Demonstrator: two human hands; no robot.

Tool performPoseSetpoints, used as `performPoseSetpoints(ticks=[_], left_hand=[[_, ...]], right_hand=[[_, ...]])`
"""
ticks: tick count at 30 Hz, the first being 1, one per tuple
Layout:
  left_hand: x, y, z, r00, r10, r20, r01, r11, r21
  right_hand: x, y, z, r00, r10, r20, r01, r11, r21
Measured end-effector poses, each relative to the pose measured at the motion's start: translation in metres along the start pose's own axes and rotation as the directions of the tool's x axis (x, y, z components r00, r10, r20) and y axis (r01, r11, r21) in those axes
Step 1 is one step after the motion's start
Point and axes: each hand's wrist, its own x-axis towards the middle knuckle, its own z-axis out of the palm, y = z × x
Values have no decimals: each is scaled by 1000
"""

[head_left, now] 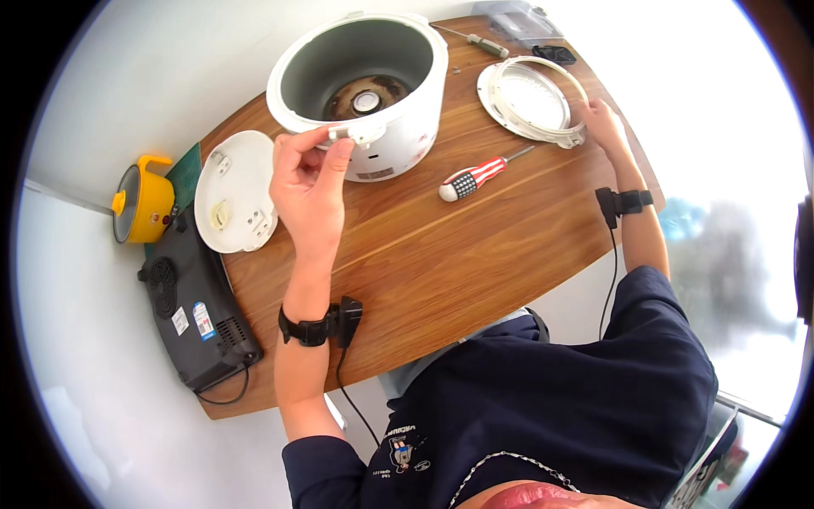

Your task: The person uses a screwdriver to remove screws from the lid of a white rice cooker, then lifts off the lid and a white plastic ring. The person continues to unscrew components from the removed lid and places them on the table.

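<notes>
My left hand (pixel 309 182) is raised in front of the rice cooker body (pixel 411 110), its thumb and forefinger pinched on a small whitish part (pixel 341 133). That part overlaps the cooker's front rim in view, so whether it touches the rim I cannot tell. Off to the right, my right hand (pixel 605 129) has its fingers closed on the edge of a cream ring (pixel 570 78). The ring stands tilted over a round white lid piece (pixel 530 95) lying on the table. A screwdriver (pixel 475 178) with a striped, star-patterned handle rests between my hands.
An oval white cover (pixel 237 191) lies left of my left forearm. Beyond it are a yellow pot (pixel 148 204) and an upturned black appliance (pixel 191 297). At the back of the wooden table (pixel 441 271) sit a grey-handled screwdriver (pixel 487 45), a clear plastic box (pixel 521 21) and a black piece (pixel 554 55).
</notes>
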Motion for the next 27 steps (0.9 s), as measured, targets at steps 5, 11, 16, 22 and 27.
performPoseSetpoints(ticks=[5, 11, 16, 22, 27], left_hand=[[1, 1, 1, 1000, 6, 11, -7, 998, 56], [0, 2, -2, 999, 39, 7, -39, 998, 55], [1, 2, -3, 999, 33, 12, -33, 996, 85], [13, 21, -15, 997, 21, -72, -32, 986, -162], [48, 48, -93, 999, -7, -48, 26, 910, 414]], right_hand=[[5, 1, 4, 995, -83, -60, 69, 975, -213], [-5, -26, -5, 997, -68, 20, 71, 933, -354], [-14, -35, -10, 967, -253, -37, 217, 891, -400], [-74, -129, -31, 745, -659, -103, 648, 752, -118], [-121, -162, -25, 606, -785, 126, 775, 619, 129]])
